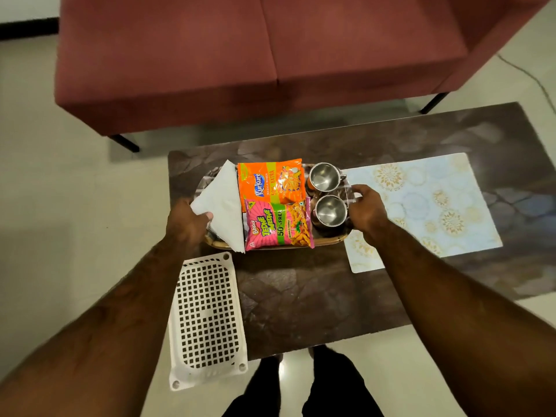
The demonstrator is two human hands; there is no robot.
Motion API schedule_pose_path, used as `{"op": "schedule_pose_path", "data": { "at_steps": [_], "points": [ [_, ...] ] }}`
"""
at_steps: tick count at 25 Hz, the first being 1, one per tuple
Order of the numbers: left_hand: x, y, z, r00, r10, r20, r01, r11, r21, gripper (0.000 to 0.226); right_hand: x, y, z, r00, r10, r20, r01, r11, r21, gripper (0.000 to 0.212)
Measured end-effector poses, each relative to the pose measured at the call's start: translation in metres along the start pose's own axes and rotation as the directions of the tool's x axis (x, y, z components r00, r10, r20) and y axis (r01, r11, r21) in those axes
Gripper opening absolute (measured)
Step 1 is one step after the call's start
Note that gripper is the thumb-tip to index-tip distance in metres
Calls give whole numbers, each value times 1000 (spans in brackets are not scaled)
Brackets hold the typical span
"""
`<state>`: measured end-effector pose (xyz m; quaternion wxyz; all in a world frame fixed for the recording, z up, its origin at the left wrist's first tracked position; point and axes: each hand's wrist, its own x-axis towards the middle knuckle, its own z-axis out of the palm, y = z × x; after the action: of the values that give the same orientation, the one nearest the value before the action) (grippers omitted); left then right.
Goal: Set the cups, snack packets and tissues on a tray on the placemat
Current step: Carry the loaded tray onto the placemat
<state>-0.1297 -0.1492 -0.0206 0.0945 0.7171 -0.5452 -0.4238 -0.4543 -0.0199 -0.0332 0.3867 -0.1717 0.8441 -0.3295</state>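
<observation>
An oval tray [328, 240] sits on the dark table, its right end overlapping the left edge of the pale blue floral placemat [427, 206]. On it lie folded white tissues [224, 203] at the left, an orange snack packet [270, 182] and a pink snack packet [278, 225] in the middle, and two steel cups [323, 176] [331, 210] at the right. My left hand [186, 224] grips the tray's left end, thumb on the tissues. My right hand [365, 210] grips the tray's right end beside the cups.
A white perforated plastic basket [206, 320] lies on the table's near left corner, overhanging the edge. A maroon sofa [240, 55] stands beyond the dark table [301, 296]. My legs [301, 386] are at the table's near edge.
</observation>
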Motion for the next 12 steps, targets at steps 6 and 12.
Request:
{"op": "schedule_pose_path", "data": {
  "at_steps": [6, 12],
  "points": [
    [-33, 41, 82, 999, 33, 16, -33, 999, -29, 46, 33, 35, -88, 1000, 16, -13, -15, 1000, 19, 46],
    [-67, 82, 202, 995, -80, 52, 83, 995, -59, 45, 91, 88, -186, 999, 32, -6, -32, 999, -13, 41]
  ]
}}
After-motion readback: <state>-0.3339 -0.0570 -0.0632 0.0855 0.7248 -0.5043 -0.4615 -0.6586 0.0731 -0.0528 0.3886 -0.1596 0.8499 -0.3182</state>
